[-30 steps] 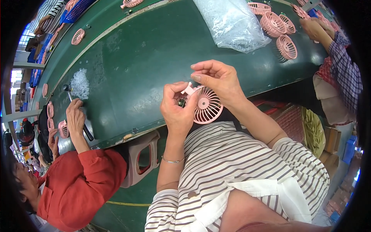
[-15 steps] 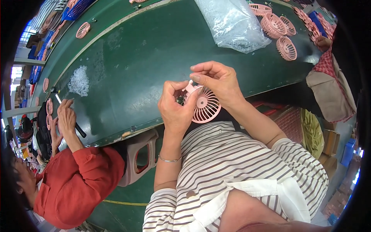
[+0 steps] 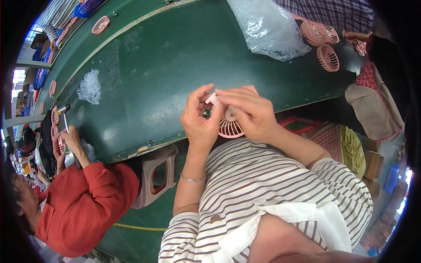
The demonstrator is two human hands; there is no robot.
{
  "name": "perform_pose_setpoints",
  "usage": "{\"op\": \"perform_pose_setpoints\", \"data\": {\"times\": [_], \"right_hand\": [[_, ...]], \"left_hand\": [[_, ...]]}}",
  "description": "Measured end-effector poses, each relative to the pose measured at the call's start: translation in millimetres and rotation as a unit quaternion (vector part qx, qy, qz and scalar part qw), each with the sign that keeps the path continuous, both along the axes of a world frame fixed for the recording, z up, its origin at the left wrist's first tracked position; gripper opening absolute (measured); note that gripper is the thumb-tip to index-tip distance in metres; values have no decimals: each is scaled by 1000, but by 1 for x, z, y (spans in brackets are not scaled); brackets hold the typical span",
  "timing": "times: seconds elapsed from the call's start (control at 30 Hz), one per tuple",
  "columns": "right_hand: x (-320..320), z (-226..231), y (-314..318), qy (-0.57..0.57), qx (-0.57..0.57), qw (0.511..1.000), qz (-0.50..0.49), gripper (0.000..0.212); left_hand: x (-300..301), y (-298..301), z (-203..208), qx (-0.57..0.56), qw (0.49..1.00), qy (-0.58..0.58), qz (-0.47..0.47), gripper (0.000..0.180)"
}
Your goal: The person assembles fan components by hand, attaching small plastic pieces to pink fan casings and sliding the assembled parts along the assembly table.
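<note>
A round pink fan grille (image 3: 231, 128) with radial slots is between my hands, near the front edge of the green work table. My left hand (image 3: 198, 115) grips it by its pale pink neck piece (image 3: 213, 99), thumb and fingers on either side. A small dark part (image 3: 206, 113) shows beside the left palm. My right hand (image 3: 253, 111) lies over the grille's upper right, fingers bent and pressed together at the neck piece; what its fingertips pinch is hidden.
The green table (image 3: 149, 79) carries a heap of small clear pieces (image 3: 89, 87), a clear plastic bag (image 3: 272, 33) and several pink grilles (image 3: 328, 57). At left, a co-worker in red (image 3: 87, 206) holds a hammer (image 3: 64, 114). A plaid sleeve (image 3: 329, 13) reaches in at upper right.
My right hand has come down over the grille and covers more of it. The co-worker's hammer has shifted and tilted. The plaid sleeve has appeared over the grilles at upper right.
</note>
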State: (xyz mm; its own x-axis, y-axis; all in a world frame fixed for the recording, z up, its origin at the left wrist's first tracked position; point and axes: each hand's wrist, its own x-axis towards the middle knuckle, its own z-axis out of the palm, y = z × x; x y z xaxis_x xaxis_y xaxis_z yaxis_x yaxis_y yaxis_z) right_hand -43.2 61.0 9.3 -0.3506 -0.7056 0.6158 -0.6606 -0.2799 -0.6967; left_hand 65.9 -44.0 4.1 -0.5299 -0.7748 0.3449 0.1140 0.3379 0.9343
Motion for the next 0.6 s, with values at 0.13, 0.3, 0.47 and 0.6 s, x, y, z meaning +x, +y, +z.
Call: {"op": "perform_pose_setpoints", "data": {"times": [0.13,0.3,0.47,0.6], "right_hand": [[-7,-5,-9,-266,34,962,54,30],[-10,-1,-11,-178,21,979,98,32],[-22,-3,-9,-124,46,986,105,28],[-29,-1,-1,-198,72,965,157,24]], "left_hand": [[-1,-4,-1,42,998,43,-33,30],[-3,-9,-2,36,996,56,-63,26],[-3,-4,-9,25,997,22,-65,23],[-9,0,-4,-116,992,-36,-28,25]]}}
